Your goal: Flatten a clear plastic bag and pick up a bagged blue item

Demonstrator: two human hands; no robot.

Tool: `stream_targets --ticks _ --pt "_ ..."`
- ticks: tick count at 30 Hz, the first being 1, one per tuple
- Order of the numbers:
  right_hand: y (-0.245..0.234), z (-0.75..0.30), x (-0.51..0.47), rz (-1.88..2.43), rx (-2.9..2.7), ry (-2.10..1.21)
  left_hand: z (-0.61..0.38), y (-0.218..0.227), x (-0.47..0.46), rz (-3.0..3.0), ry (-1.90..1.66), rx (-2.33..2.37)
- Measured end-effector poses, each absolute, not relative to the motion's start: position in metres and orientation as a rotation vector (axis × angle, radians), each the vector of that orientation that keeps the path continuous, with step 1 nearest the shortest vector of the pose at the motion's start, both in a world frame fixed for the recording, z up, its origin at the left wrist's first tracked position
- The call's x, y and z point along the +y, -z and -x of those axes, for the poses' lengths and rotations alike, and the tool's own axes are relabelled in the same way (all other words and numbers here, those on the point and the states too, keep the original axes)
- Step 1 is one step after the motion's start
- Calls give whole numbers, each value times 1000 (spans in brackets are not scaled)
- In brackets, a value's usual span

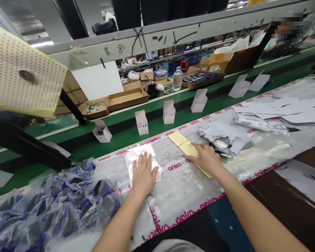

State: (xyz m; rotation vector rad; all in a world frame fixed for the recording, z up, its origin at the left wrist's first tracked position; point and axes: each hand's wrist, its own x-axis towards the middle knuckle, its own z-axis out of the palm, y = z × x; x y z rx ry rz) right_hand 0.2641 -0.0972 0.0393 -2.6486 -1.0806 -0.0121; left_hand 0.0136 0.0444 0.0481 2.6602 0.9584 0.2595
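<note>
My left hand (144, 175) lies flat with fingers stretched out on a small stack of thin white sheets or bags (130, 157) on the plastic-covered table. To its right, my right hand (206, 158) bends over a strip of yellow paper (177, 138), thumb and fingers on its two edges. The strip lies slantwise on the table, with a dark line across it near the far end. Part of it is hidden under the hand. Just right of that hand is a crumpled grey plastic bag (236, 140).
Blue-and-black items in clear bags (76, 199) are heaped at left. Open white boxes (168, 115) stand along the green belt (123, 131). White sheets (278, 108) lie at right. A dotted yellow sheet (13, 77) hangs upper left, beneath the overhead rail (147, 42).
</note>
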Motion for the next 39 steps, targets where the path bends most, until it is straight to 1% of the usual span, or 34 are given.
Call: stream_targets --ticks 2,4,8,12,17,21,24,26,28,31,35,37,39 --pt "-43 -258 -89 2595 -1135 152 -12 -48 44 -2634 -308 951" --pt "-48 -248 -75 2418 -1249 209 -9 -50 44 -2589 -382 936" --pt "-61 -217 -27 1936 -1554 -63 -3 -57 42 -2524 -545 947" --pt "-56 -177 26 1795 -1673 -124 0 -54 39 -2525 -455 959" --pt "-37 -161 52 1799 -1681 -127 1 -46 45 -2473 -452 969" --pt "-44 -199 22 1946 -1535 -12 3 -54 44 -2435 -517 938" --pt "-49 -232 -20 2240 -1311 128 4 -60 38 -2406 -590 780" --pt "-45 -248 -45 2534 -1184 105 3 -60 33 -2405 -586 659" --pt "-40 -257 -61 2690 -1134 29 2 -57 28 -2423 -557 568" --pt "-40 -263 -68 2593 -1123 -78 1 -52 23 -2443 -517 379" --pt "-70 -253 -64 2351 -1047 -217 2 -51 18 -2472 -380 31" --pt "-89 -239 -60 2218 -1178 -203 2 -52 14 -2471 -276 -58" --pt "-102 -220 -56 2055 -1440 -182 1 -54 9 -2469 -188 -97"
